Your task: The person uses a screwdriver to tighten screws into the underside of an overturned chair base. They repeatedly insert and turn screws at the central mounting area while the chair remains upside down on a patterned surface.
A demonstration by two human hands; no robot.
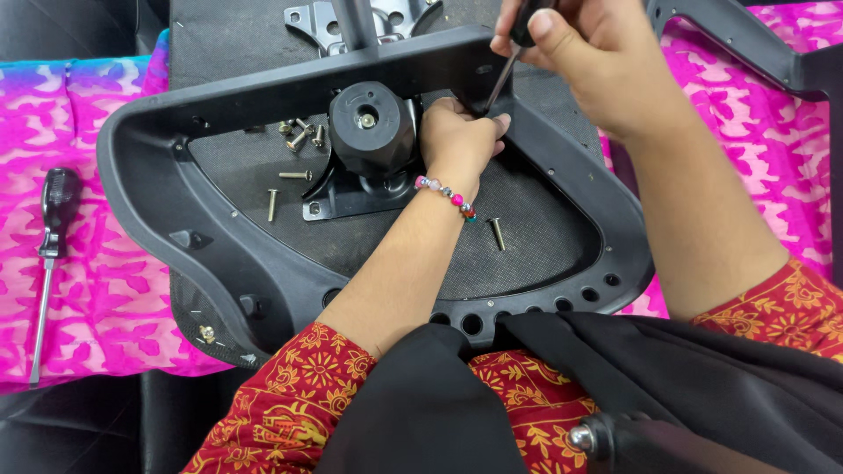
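Observation:
A black plastic chair frame point(149, 193) lies upside down over a dark mesh seat, with a black knob mechanism point(371, 132) on a metal plate at its middle. My right hand point(588, 61) grips the black handle of a screwdriver point(502, 79), whose shaft points down toward the frame's upper bar. Just below the tip, my left hand point(458, 140) is curled beside the knob, fingers pinched around something too small to tell. A beaded bracelet circles that wrist.
Several loose screws point(299, 132) lie on the mesh left of the knob, and one screw point(498, 233) near my left forearm. A second screwdriver point(48, 254) rests on the pink patterned cloth point(88, 298) at left. A dark armrest part point(746, 44) stands at top right.

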